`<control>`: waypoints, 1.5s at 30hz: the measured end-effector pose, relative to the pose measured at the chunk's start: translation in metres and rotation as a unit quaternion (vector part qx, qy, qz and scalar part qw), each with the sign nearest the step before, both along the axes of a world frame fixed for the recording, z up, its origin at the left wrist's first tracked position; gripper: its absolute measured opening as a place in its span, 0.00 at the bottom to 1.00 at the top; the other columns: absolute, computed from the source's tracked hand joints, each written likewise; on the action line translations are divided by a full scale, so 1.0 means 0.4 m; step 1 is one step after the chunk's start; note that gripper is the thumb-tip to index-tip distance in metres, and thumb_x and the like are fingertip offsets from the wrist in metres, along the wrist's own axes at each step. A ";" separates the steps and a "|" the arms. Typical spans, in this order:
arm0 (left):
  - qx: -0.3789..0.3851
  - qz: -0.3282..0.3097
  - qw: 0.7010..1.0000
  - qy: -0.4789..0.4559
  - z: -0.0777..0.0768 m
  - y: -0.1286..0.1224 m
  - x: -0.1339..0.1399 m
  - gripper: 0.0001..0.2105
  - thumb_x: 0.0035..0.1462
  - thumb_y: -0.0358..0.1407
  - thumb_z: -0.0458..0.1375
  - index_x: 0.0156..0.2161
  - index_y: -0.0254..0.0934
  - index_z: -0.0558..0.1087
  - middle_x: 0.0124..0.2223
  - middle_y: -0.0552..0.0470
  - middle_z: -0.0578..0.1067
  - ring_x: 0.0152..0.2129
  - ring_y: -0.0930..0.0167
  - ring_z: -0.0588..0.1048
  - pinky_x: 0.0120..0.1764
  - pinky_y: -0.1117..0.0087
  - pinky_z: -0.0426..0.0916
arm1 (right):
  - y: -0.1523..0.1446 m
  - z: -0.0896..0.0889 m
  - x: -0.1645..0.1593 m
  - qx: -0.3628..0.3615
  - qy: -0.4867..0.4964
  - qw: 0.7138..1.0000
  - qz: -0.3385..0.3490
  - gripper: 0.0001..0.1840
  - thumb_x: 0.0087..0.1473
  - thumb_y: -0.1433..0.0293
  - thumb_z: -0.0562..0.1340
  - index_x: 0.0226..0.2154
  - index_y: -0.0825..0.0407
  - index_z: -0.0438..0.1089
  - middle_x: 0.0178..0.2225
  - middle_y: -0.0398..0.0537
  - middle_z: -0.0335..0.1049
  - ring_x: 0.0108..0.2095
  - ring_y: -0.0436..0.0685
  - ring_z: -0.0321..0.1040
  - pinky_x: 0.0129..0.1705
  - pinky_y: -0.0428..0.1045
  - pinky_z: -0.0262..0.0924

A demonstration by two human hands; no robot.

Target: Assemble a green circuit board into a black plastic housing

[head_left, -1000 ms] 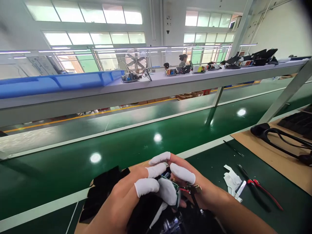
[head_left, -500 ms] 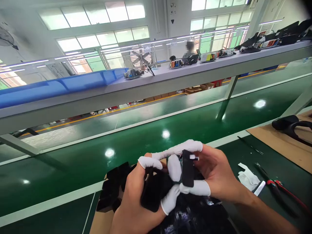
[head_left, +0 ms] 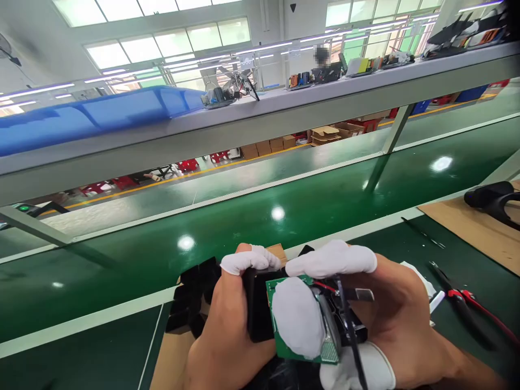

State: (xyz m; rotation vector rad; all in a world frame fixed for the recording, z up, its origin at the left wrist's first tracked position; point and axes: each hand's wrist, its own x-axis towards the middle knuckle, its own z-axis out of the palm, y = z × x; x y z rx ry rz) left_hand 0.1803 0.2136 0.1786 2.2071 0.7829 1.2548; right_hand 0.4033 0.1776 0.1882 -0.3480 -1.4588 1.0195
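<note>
Both hands meet low in the middle of the view, with white finger cots on the fingertips. My left hand (head_left: 227,336) grips a black plastic housing (head_left: 257,314), its thumb pressed on a green circuit board (head_left: 284,346). My right hand (head_left: 390,325) holds the same board from the right, where red and black wires (head_left: 331,286) and a metal part are attached. The board's green underside faces me. Several black foam or plastic pieces (head_left: 194,292) lie on a brown board just left of my left hand.
A green conveyor belt (head_left: 284,216) runs across behind the hands. Red-handled cutters (head_left: 467,306) and a white cloth lie to the right. A black handled part (head_left: 493,197) rests on cardboard at far right. A grey shelf (head_left: 260,124) with a blue bin (head_left: 101,111) spans above.
The assembly has been turned over in my hands, so the green board now faces me instead of the black side. The camera has tilted down slightly.
</note>
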 end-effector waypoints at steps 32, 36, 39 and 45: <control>0.119 0.042 0.984 0.122 0.029 0.004 0.010 0.22 0.59 0.29 0.63 0.56 0.42 0.62 0.47 0.48 0.75 0.40 0.65 0.77 0.43 0.63 0.76 | 0.011 -0.012 -0.004 0.170 -0.103 0.975 -0.098 0.43 0.51 0.75 0.84 0.67 0.50 0.74 0.51 0.55 0.82 0.51 0.62 0.82 0.56 0.54 0.83; 0.124 0.029 0.984 0.123 0.027 0.003 0.010 0.19 0.60 0.29 0.62 0.54 0.42 0.63 0.45 0.49 0.74 0.39 0.66 0.76 0.42 0.64 0.76 | 0.021 -0.004 -0.007 0.185 -0.105 0.973 -0.090 0.44 0.51 0.78 0.83 0.67 0.53 0.72 0.62 0.59 0.80 0.59 0.63 0.80 0.64 0.54 0.80; 0.120 0.019 0.984 0.127 0.025 0.003 0.005 0.18 0.61 0.30 0.62 0.53 0.42 0.64 0.45 0.49 0.74 0.39 0.66 0.75 0.41 0.65 0.76 | 0.026 -0.001 -0.006 0.193 -0.108 0.973 -0.063 0.43 0.54 0.77 0.82 0.68 0.53 0.71 0.69 0.62 0.73 0.63 0.64 0.78 0.69 0.57 0.76; 0.126 0.022 0.983 0.133 0.026 -0.001 0.008 0.15 0.64 0.29 0.60 0.52 0.44 0.65 0.45 0.49 0.75 0.40 0.65 0.76 0.41 0.64 0.76 | 0.022 -0.004 0.000 0.193 -0.143 0.967 -0.082 0.47 0.54 0.76 0.82 0.71 0.50 0.68 0.66 0.58 0.77 0.61 0.64 0.79 0.63 0.57 0.80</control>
